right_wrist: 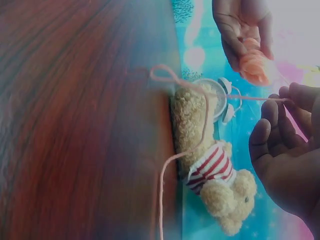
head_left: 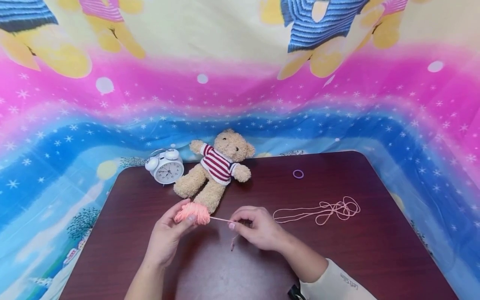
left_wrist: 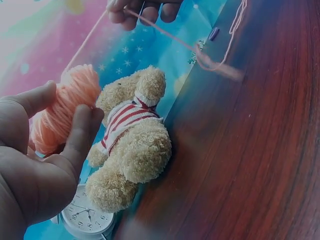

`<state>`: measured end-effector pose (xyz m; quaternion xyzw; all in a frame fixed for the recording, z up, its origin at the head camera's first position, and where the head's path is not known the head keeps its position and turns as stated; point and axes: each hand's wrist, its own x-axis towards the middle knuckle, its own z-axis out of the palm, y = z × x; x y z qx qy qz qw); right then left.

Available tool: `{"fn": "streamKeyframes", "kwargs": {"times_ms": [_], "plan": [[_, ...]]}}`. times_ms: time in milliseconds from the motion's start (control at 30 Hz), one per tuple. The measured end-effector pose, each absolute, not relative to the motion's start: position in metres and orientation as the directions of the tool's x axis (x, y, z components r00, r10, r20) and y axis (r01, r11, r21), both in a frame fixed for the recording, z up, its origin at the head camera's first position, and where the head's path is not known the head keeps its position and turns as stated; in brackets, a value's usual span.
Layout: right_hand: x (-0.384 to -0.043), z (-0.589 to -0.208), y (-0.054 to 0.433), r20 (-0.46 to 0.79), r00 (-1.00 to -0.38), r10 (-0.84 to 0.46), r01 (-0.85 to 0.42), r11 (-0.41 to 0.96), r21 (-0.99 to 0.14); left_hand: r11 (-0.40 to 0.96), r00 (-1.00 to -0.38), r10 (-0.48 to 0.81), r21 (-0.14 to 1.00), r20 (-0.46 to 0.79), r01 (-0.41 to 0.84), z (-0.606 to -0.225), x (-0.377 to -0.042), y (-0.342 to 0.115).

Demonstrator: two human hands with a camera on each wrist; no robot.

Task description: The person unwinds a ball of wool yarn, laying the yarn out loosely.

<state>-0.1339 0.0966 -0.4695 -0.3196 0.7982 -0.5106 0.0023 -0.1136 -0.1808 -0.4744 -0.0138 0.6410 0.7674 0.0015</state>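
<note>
The left hand has its grip clamped on the yarn, held above the tabletop near the bear. The right hand has its grip together, pinching the taut strand; loose loops lie rightward, the ring beyond, the clock beside the bear.

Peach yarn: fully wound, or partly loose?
Partly loose: the left hand holds a wound bundle, a strand runs taut to the right hand, and loose loops lie on the table.
</note>
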Motion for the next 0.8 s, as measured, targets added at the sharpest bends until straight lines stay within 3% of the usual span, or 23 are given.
{"fn": "streamKeyframes", "kwargs": {"times_ms": [433, 800], "plan": [[-0.137, -0.466, 0.126, 0.389, -0.781, -0.488, -0.538, 0.21, -0.817, -0.195, -0.999, -0.033, 0.98, -0.032, -0.025, -0.475, -0.112, -0.19], [-0.133, -0.468, 0.165, 0.36, -0.837, -0.412, -0.507, 0.338, -0.793, -0.202, -0.999, -0.041, 0.979, -0.026, -0.017, -0.479, -0.107, -0.204]]}}
